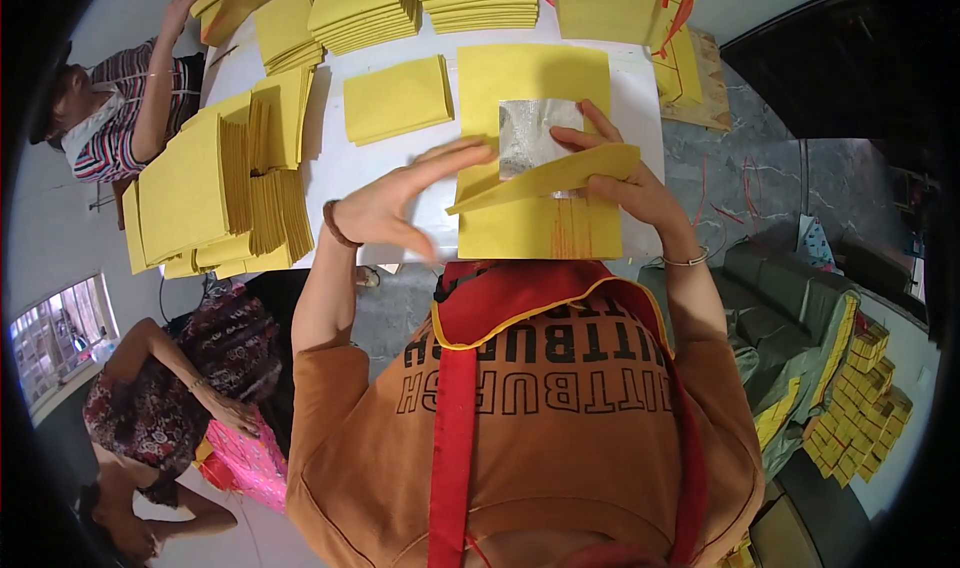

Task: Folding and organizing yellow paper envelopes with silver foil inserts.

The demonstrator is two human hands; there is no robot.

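Under the right hand [630, 183], yellow paper [535, 223] folds.

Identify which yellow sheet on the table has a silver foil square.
The sheet directly under the person's hands, bearing the silver foil square; the other yellow stacks show none.

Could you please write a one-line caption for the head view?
Two hands, left and right, fold a yellow paper sheet bearing a silver foil square.

The sheet [535, 153] was thin matt yellow paper, its centre square [530, 133] a crinkled, shiny silver foil. The stacks [365, 8] beside it were the same dull yellow paper. The desk [370, 173] looked smooth and white. The apron [455, 408] was red cloth, the shirt [560, 438] matt orange cloth.
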